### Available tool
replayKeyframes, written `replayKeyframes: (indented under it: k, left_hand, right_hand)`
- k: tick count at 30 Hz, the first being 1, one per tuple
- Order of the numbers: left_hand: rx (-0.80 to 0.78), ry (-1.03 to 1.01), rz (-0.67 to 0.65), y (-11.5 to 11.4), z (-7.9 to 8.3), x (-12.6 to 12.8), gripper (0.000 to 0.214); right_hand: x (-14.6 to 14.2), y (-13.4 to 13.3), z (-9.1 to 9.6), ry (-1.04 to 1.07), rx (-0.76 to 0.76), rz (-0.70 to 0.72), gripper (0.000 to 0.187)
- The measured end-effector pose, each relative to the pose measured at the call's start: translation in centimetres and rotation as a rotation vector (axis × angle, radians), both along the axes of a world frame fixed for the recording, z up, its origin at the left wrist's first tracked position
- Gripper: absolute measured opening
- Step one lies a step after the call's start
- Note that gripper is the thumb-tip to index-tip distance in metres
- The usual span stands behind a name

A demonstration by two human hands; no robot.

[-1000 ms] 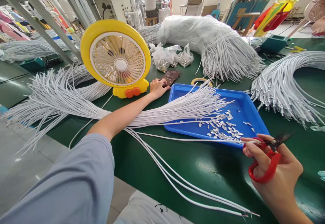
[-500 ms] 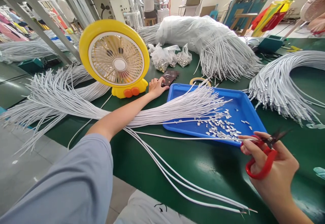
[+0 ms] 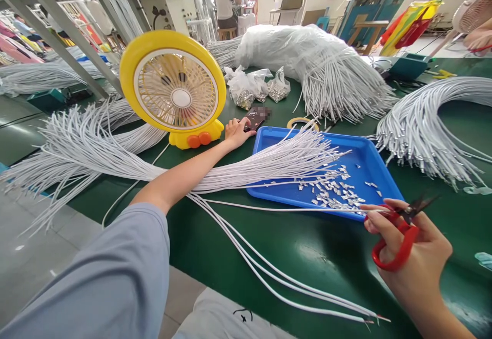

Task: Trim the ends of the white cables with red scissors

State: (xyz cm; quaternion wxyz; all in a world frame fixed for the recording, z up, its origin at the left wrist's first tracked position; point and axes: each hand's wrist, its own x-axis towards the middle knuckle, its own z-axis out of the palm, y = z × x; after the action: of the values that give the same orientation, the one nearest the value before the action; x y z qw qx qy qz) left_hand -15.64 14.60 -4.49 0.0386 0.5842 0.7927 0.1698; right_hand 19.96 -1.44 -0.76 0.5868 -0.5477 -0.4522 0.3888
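My right hand (image 3: 417, 257) is closed around red-handled scissors (image 3: 400, 249), with the dark blades pointing up to the right. Its thumb and forefinger also pinch the end of a single white cable (image 3: 269, 209), which runs left to the bundle. My left hand (image 3: 237, 133) reaches forward, lying on the table with fingers apart and touching the near left edge of a dark phone (image 3: 255, 118). Beneath my left forearm passes a thick bundle of white cables (image 3: 246, 172). Its right ends lie over a blue tray (image 3: 384, 167) holding many small metal terminals (image 3: 334, 190).
A yellow fan (image 3: 172, 80) stands left of the phone. Bags of metal parts (image 3: 246, 93), a tape roll (image 3: 302, 122) and a plastic-wrapped cable bundle (image 3: 292, 47) lie behind. More cables (image 3: 434, 134) curve at right. Several loose cables (image 3: 277, 272) reach the front. A person (image 3: 226, 1) is in the background.
Both hands keep their places, with the scissors, cable and phone unmoved. My left sleeve has shifted slightly, and the person in the background has moved a little.
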Motion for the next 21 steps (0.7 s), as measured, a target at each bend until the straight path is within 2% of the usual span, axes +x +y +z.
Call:
replayKeyframes:
  k: [8,13,15,19,21]
  left_hand:
    - [0.013,0.011,0.048,0.4,0.2,0.1,0.077]
    - [-0.007,0.007,0.057,0.9,0.9,0.5,0.086]
    - [-0.037,-0.013,0.053,2.1,1.6,0.6,0.081]
    - [-0.118,-0.064,0.034,5.5,3.7,1.1,0.048]
    - [-0.152,-0.071,0.029,7.0,4.4,1.5,0.042]
  right_hand:
    - [0.3,0.1,-0.4,0.06,0.035,0.038,0.036]
    - [0.3,0.1,-0.5,0.137,0.02,0.066,0.037]
    - [0.4,0.2,-0.6,0.144,0.021,0.077,0.036]
    - [0.7,0.2,-0.8,0.146,0.027,0.103,0.037]
    - [0.8,0.1,-0.9,0.149,0.02,0.108,0.037]
